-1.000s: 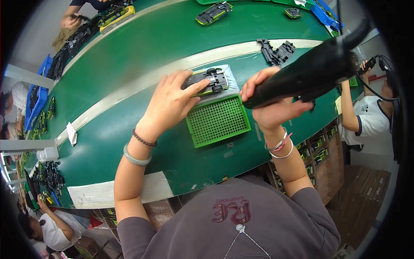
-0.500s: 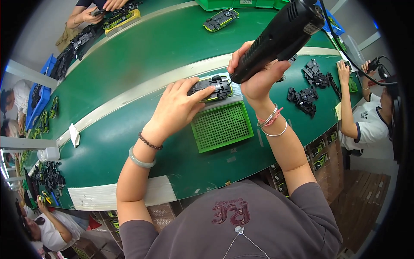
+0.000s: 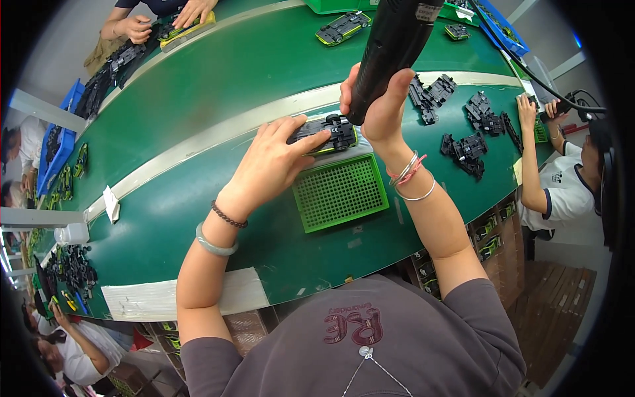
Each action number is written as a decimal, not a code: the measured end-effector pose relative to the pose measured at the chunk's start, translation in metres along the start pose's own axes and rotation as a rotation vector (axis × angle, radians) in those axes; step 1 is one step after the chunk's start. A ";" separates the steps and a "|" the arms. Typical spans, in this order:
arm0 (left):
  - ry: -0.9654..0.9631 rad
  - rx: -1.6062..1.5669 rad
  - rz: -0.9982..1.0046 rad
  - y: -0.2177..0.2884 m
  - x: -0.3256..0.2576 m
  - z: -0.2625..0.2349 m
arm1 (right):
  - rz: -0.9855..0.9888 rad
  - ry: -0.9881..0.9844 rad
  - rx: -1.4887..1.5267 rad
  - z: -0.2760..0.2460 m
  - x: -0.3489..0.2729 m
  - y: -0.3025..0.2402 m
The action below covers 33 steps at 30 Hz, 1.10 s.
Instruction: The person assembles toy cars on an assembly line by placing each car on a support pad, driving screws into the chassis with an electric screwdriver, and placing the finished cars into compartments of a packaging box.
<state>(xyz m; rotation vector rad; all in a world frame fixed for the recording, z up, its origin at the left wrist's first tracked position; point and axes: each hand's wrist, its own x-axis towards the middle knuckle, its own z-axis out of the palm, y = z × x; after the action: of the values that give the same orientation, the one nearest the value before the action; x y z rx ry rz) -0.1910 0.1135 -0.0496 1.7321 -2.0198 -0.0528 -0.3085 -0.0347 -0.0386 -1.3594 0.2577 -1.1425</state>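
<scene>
My left hand (image 3: 274, 162) presses down on a black and yellow toy car (image 3: 329, 133) lying upside down at the far edge of a green perforated tray (image 3: 340, 192). My right hand (image 3: 378, 109) grips a black electric screwdriver (image 3: 390, 46), held nearly upright with its tip at the car's right end. The tip itself is hidden behind my fingers.
Several black car chassis parts (image 3: 463, 126) lie to the right on the green conveyor belt (image 3: 198, 99). Another toy car (image 3: 342, 27) sits farther back. A co-worker's arm (image 3: 529, 152) reaches in at the right; another person's hands (image 3: 165, 20) work at the far left.
My right hand has swung the screwdriver from lying sideways on the right to standing nearly upright over the car. My left hand has stayed on the car.
</scene>
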 end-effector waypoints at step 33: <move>0.027 -0.006 -0.027 -0.001 -0.002 0.005 | 0.095 0.062 0.047 -0.031 -0.085 -0.026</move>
<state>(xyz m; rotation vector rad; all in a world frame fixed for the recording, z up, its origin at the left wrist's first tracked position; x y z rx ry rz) -0.1918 0.1135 -0.0550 1.7468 -1.9752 -0.0439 -0.3842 0.0146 -0.0632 -1.2592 0.3351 -1.1057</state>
